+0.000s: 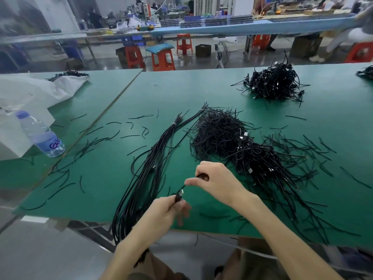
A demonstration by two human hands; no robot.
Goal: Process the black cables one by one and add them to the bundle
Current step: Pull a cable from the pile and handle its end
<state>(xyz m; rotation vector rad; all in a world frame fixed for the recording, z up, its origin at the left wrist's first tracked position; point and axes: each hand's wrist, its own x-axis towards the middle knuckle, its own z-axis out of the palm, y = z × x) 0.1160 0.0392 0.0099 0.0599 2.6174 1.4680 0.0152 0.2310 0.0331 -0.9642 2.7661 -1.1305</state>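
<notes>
One black cable [182,187] runs between my two hands near the front edge of the green table [113,178]. My left hand [166,209] grips its plug end, and the metal connector [180,192] sticks out past the fingers. My right hand [214,178] pinches the same cable a little further along, just up and to the right. Left of my hands lies the long bundle [149,168] of straight black cables, tied near its far end and hanging over the table's front edge. A tangled pile of cables [260,164] lies to the right of my right hand.
A heap of black twist ties [216,132] sits behind my hands, with loose ties [113,136] scattered across the mat. Another cable pile [274,83] lies at the far right. A water bottle [40,134] and white bags [30,91] are at the left.
</notes>
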